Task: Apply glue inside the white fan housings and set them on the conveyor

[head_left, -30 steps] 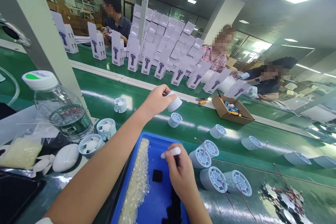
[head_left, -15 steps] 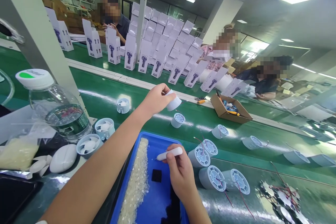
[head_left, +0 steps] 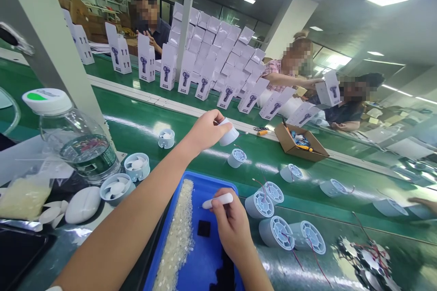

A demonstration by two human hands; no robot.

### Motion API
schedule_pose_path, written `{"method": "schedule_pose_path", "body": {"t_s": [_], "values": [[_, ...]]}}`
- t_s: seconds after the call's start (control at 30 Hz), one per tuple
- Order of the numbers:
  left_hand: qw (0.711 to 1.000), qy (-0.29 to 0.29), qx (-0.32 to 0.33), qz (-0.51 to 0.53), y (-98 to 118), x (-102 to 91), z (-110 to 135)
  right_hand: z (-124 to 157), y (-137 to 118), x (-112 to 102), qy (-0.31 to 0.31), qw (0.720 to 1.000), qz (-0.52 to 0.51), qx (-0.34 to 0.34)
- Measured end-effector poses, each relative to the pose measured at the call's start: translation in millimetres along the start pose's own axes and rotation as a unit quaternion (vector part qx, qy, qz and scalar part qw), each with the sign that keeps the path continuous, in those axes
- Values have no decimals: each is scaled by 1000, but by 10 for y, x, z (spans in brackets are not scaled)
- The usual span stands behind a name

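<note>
My left hand [head_left: 207,132] is closed on a pale cylindrical fan housing [head_left: 229,132], held over the green belt. Just below it, another housing [head_left: 236,158] with a ribbed face stands on the belt. My right hand [head_left: 232,223] grips a white pen-shaped tool [head_left: 218,200], its thin tip pointing left over the blue tray [head_left: 196,277]. Many small clear rings [head_left: 179,232] lie along the tray's left side. A small black square [head_left: 204,228] sits near the tray's middle, and black pieces [head_left: 223,273] lie partly behind my right wrist.
Several housings with red wires [head_left: 277,232] stand right of the tray, near a heap of wired round parts [head_left: 365,259]. A water bottle [head_left: 82,145] and fan units [head_left: 136,167] are at left. Behind are a carton [head_left: 300,143], white boxes [head_left: 186,72] and co-workers [head_left: 288,66].
The housings on the belt have shifted slightly right. A co-worker at the back now holds out a white box, and another person's hand appears at the right edge. My hands barely moved.
</note>
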State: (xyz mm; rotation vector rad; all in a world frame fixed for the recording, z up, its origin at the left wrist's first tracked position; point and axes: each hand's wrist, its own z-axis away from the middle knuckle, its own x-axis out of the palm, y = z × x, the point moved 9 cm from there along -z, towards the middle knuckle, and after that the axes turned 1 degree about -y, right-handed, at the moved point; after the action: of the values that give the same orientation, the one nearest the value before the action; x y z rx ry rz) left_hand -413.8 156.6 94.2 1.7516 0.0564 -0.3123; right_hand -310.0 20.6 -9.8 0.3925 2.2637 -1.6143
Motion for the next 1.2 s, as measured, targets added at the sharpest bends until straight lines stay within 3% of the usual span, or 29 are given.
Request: {"method": "schedule_pose_path", "body": {"t_s": [0.2, 0.4, 0.5, 0.83, 0.97, 1.03, 1.2], "values": [[1000, -4, 9, 6, 6, 23, 0, -42, -52, -35, -3, 999, 49, -8], [1000, -4, 1, -1, 18, 27, 12, -3, 125, -356, 132, 991, 23, 17], [1000, -1, 1, -3, 26, 15, 12, 6, 200, -399, 152, 987, 30, 31], [1000, 0, -2, 4, 20, -13, 5, -25, 211, -335, 130, 990, 30, 43], [999, -6, -1, 45, -10, 12, -21, -71, 81, -190, 48, 998, 35, 15], [995, -18, -23, 98, -61, 45, -37, -67, 1, -135, 14, 999, 46, -2], [976, -20, -102, 192, -231, 99, -42, 48, -167, -217, 41, 999, 12, -25]]}}
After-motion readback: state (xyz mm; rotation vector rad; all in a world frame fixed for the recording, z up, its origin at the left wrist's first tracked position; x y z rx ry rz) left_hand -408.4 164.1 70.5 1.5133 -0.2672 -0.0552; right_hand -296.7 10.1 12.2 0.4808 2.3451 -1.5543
